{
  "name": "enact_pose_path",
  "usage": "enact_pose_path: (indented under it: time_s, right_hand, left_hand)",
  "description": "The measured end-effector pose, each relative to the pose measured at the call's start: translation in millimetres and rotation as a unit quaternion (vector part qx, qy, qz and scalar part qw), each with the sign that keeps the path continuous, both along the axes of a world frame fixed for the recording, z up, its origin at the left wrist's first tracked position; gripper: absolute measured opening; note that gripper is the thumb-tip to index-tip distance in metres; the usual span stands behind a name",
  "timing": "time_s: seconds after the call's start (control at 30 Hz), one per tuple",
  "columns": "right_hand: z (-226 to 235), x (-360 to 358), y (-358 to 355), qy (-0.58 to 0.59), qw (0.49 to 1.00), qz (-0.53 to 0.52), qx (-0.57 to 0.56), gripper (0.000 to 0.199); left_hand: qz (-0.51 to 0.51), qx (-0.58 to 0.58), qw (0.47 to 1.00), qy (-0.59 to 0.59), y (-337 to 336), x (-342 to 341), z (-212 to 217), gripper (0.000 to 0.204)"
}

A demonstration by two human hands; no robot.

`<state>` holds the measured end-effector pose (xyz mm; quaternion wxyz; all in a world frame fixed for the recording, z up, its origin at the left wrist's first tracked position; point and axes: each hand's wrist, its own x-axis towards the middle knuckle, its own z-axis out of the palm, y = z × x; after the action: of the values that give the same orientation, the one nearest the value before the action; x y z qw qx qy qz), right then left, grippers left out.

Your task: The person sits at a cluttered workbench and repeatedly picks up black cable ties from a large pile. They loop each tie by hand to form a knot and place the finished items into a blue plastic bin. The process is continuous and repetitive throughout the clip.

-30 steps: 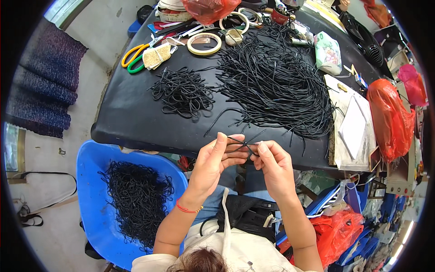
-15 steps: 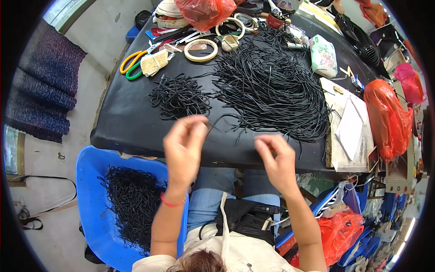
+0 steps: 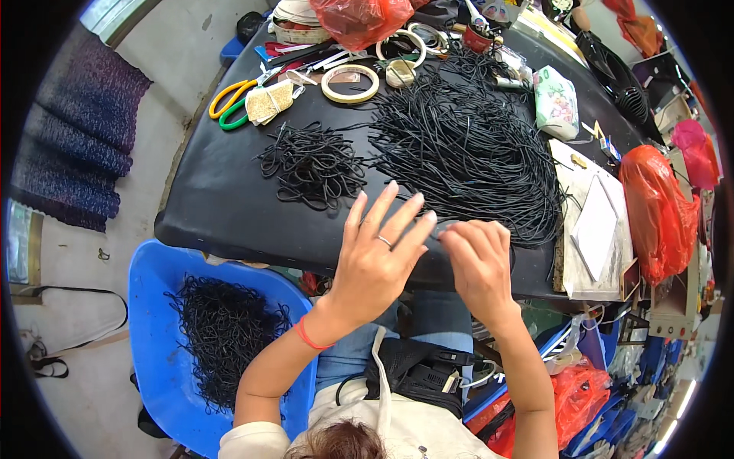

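My left hand (image 3: 375,264) reaches over the front edge of the black-covered table with its fingers spread, the back of the hand upward. Its fingertips come close to my right hand (image 3: 482,264), whose fingers are bent into a pinch. What that pinch holds is too small to make out. Beyond my right hand lies a wide heap of long black cords (image 3: 466,153), their strands running side by side. A smaller pile of looped black cords (image 3: 312,164) rests to the left, beyond my left hand.
A blue tub (image 3: 145,321) with a tangled mass of black cords (image 3: 225,336) stands left of my legs. Scissors (image 3: 233,103), tape rolls (image 3: 350,83) and a red plastic bag (image 3: 363,23) lie along the far side. A pale board (image 3: 566,264) is at the right, beside another red bag (image 3: 657,214).
My left hand has moved right toward my right hand, and its fingers have spread out. My right hand has turned slightly and stays pinched. The view has shifted a little.
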<state>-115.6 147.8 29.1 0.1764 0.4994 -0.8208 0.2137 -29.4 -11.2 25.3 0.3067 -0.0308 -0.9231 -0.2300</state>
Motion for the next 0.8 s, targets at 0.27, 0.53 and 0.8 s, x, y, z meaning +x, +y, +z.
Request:
enact_pose_path:
  time_s: [0.27,0.53,0.8]
  right_hand:
    - [18.9,3.0,-0.2,-0.092,0.990,-0.012,-0.108,0.018]
    - [17.8,27.8,-36.2,-0.260,0.946,-0.020,-0.191,0.018]
    - [4.9,34.6,-38.5,-0.310,0.926,0.004,-0.216,0.019]
  left_hand:
    - [-0.036,0.297,0.945,-0.132,-8.5,26.0,5.5,0.014]
    - [-0.063,0.791,0.600,-0.104,11.3,17.3,-10.2,0.020]
    - [-0.067,0.769,0.625,-0.118,9.3,19.2,-19.3,0.016]
